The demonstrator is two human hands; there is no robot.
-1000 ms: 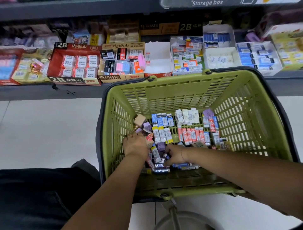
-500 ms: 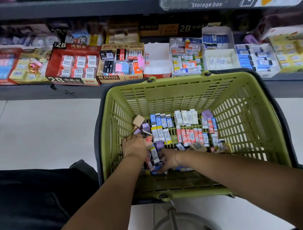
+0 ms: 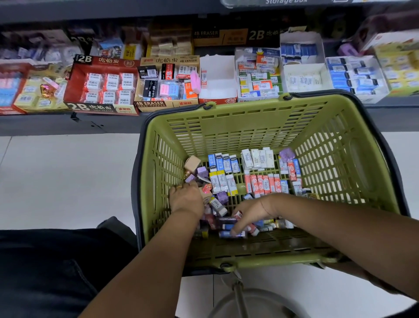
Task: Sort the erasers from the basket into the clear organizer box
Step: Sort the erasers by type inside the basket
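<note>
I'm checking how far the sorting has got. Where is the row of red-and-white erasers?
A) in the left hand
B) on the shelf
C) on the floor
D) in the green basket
D: the red-and-white erasers lie side by side on the bottom of the basket, with no hand touching them.

"2b" red carton (image 3: 99, 107), "4b eraser" tan carton (image 3: 158, 104) ("storage box" sign (image 3: 285, 1) above)

- I see an olive-green slotted plastic basket (image 3: 249, 118), black-rimmed.
- Inside the basket: blue-and-white sleeved erasers (image 3: 223, 162), plain white sleeved erasers (image 3: 257, 158), red-and-white printed erasers (image 3: 263, 183), purple block erasers (image 3: 202, 171).
- Behind the basket: a red cardboard display box (image 3: 78, 77), white lettering.
</note>
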